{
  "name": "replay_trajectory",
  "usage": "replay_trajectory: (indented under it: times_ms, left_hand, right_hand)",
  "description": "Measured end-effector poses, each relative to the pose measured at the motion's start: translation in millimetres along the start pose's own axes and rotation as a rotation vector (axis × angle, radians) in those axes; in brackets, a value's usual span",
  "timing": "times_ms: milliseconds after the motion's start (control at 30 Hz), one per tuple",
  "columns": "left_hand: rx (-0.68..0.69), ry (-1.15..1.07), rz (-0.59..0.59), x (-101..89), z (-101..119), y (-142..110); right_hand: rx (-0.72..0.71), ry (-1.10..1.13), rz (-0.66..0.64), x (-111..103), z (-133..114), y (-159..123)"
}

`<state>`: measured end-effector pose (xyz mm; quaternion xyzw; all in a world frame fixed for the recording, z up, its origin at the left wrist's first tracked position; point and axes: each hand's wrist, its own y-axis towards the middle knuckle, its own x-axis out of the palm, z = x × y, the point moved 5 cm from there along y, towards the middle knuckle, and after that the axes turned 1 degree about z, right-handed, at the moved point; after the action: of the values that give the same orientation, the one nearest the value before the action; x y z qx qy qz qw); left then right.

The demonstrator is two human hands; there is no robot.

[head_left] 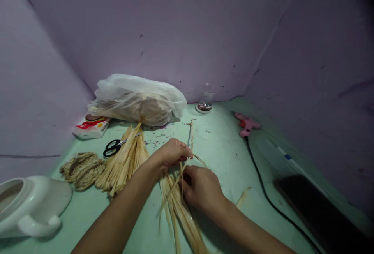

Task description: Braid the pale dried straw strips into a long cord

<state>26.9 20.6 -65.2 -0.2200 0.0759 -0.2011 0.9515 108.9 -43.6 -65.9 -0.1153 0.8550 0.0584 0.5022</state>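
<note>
My left hand [172, 152] is closed in a pinch on the near end of a thin braided husk cord [191, 133] that runs away from me over the pale green table [222, 149]. Just below it, my right hand [201, 187] is closed around loose dried husk strips [178, 207] that trail toward me. The two hands are almost touching, with the strips passing between them. Some fingertips are hidden behind the strips.
A second pile of husk strips [124, 160] lies to the left, beside black scissors [112, 147] and woven coils [82, 168]. Behind are a plastic bag of husks [137, 100], a red-white packet [92, 126] and a bead dish [204, 107]. A pink glue gun [246, 124] with black cord, a dark tablet [318, 211] and a white teapot [26, 207] stand around.
</note>
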Motion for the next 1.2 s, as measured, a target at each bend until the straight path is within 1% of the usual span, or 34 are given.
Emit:
replay_trajectory:
  times_ms: [100,167,233,300,433,467,567,600,633,667,700,733,767,833,867,900,967,1000,1067,1100,1133,1167,1200]
  left_hand:
    - [-0.003,0.025,0.007,0.7,-0.3,0.1]
    - [-0.015,0.035,0.005,0.9,-1.7,0.9]
    - [-0.008,0.036,0.003,0.5,-2.8,2.3]
    - [0.000,0.038,0.001,0.0,-3.8,3.7]
    - [-0.009,0.026,0.004,0.0,-4.9,4.1]
    - [-0.011,0.024,0.006,0.4,-4.6,3.6]
    - [-0.012,0.043,0.019,1.6,-2.6,1.6]
    - [-0.012,0.054,0.022,2.0,-2.0,0.9]
    - [-0.012,0.066,0.024,2.4,-1.6,0.5]
    - [-0.014,0.077,0.028,2.5,-1.5,0.2]
    - [-0.017,0.089,0.032,2.6,-1.7,0.2]
    - [-0.019,0.102,0.037,2.5,-2.2,0.4]
    - [-0.018,0.113,0.040,2.4,-2.7,0.8]
    - [-0.009,0.125,0.034,2.7,-3.5,1.7]
    - [-0.005,0.124,0.026,3.1,-3.7,2.1]
    - [-0.001,0.119,0.018,3.5,-3.7,2.3]
    - [-0.001,0.107,0.018,3.2,-3.2,2.3]
    - [-0.006,0.105,0.025,2.6,-2.9,2.2]
    - [-0.005,0.114,0.033,1.5,-1.9,1.9]
    - [0.000,0.120,0.032,1.0,-1.4,2.0]
    - [0.006,0.128,0.027,0.8,-1.2,2.1]
    - [0.010,0.136,0.021,0.7,-1.1,2.2]
    - [0.012,0.142,0.017,0.7,-1.2,2.3]
  right_hand:
    - [-0.012,-0.045,0.015,2.2,-3.2,-1.3]
    - [0.005,-0.053,0.004,2.3,-2.6,-0.7]
    - [0.039,-0.010,-0.029,0.7,1.6,1.7]
    - [0.053,0.089,-0.087,-2.5,8.0,5.4]
    - [0.028,0.386,-0.252,-16.2,20.4,10.6]
    - [0.028,0.480,-0.319,-20.7,22.2,9.9]
    - [0.037,0.763,-0.600,-37.6,22.0,1.3]
    - [0.041,0.805,-0.670,-45.4,21.8,-2.3]
    - [0.042,0.811,-0.689,-54.5,22.7,-4.6]
    - [0.030,0.793,-0.659,-64.0,24.2,-5.3]
    - [0.006,0.764,-0.602,-72.8,25.4,-5.2]
    - [-0.024,0.739,-0.557,-78.6,25.5,-5.2]
    - [-0.048,0.727,-0.550,-80.0,24.4,-5.9]
    - [-0.066,0.739,-0.643,-69.5,18.4,-9.3]
    - [-0.057,0.756,-0.701,-60.2,14.5,-11.0]
    - [-0.043,0.761,-0.721,-50.9,10.9,-11.5]
    - [-0.035,0.771,-0.602,-39.8,5.5,-7.4]
    - [-0.032,0.818,-0.611,-34.8,2.1,-7.4]
    - [-0.017,0.957,-0.662,-31.4,-2.1,-8.2]
    - [0.000,1.026,-0.693,-32.8,-2.2,-8.7]
    - [0.019,1.079,-0.693,-36.1,-0.4,-7.9]
    - [0.043,1.113,-0.653,-40.8,3.6,-5.5]
    - [0.072,1.130,-0.586,-45.5,9.1,-2.0]
